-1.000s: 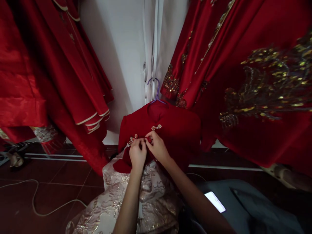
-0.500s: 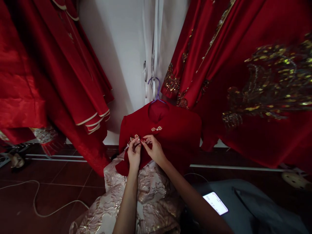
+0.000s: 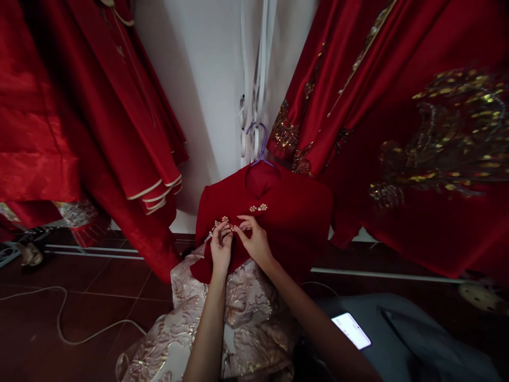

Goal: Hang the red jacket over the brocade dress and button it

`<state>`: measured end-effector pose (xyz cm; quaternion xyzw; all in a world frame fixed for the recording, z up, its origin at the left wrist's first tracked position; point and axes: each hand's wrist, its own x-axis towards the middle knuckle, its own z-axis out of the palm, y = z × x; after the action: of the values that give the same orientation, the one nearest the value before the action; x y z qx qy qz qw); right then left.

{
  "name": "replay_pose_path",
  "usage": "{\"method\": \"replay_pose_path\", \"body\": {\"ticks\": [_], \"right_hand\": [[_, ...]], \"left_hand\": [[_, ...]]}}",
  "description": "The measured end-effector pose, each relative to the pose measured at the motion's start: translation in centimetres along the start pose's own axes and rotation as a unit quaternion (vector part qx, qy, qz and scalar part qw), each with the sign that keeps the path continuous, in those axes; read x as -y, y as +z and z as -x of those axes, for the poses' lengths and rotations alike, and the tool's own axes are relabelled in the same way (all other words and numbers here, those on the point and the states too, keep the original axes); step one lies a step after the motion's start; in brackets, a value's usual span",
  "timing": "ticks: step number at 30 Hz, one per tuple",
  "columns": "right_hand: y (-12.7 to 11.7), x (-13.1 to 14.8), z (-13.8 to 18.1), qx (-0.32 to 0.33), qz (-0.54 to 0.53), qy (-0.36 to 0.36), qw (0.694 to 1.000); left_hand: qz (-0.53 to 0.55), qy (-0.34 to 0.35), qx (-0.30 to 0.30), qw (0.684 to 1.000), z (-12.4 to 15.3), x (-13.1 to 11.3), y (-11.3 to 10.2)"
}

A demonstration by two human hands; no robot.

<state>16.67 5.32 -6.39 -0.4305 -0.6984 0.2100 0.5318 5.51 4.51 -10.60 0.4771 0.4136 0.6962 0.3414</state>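
Observation:
A red jacket (image 3: 302, 212) hangs from a purple hanger (image 3: 262, 146) in front of me. Pearl-and-gold flower ornaments (image 3: 258, 208) sit on its upper front, below the round neckline. More flower fasteners (image 3: 219, 223) run along the front edge on the left, beside my fingers. My left hand (image 3: 221, 246) is closed, its fingertips pinching a fastener at that edge. From the other side my right hand (image 3: 256, 241) meets it, thumb and forefinger touching the same small fastener while its other fingers are bent. Details between the fingertips are too small to make out.
Red garments (image 3: 119, 95) hang at left; a red one with gold sequins (image 3: 457, 138) hangs at right. Shiny patterned cloth (image 3: 159, 339) lies below my arms. A lit phone (image 3: 352, 330) rests on a grey surface at right. A white cable (image 3: 61, 313) crosses the tiled floor.
The view has shifted slightly, so the jacket appears a little further right. My right forefinger has lifted a little off the cloth; both hands stay at the fastener.

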Motion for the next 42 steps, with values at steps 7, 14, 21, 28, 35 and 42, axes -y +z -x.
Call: {"method": "replay_pose_path", "body": {"ticks": [7, 14, 21, 28, 35, 42], "right_hand": [[0.1, -0.1, -0.3, 0.006, 0.017, -0.004, 1.0], [0.4, 0.0, -0.4, 0.001, 0.043, -0.019, 0.999], [0.6, 0.1, -0.2, -0.006, 0.065, -0.035, 0.997], [0.7, 0.0, -0.4, -0.018, 0.068, -0.037, 0.997], [1.0, 0.0, -1.2, -0.021, 0.066, -0.031, 0.997], [-3.0, 1.8, 0.1, 0.044, 0.001, 0.023, 0.999]], "left_hand": [[-0.007, -0.009, -0.007, 1.0, 0.1, -0.4, 0.0], [-0.041, -0.016, -0.054, 0.998, 0.1, -1.0, 0.1], [-0.112, 0.029, -0.07, 0.991, -0.1, -1.0, 0.0], [-0.152, 0.069, -0.065, 0.984, -0.6, -0.9, -0.2], [-0.159, 0.074, -0.05, 0.983, -1.2, -0.6, -0.4], [-0.206, 0.052, -0.06, 0.975, 1.3, -1.9, -1.1]]}}
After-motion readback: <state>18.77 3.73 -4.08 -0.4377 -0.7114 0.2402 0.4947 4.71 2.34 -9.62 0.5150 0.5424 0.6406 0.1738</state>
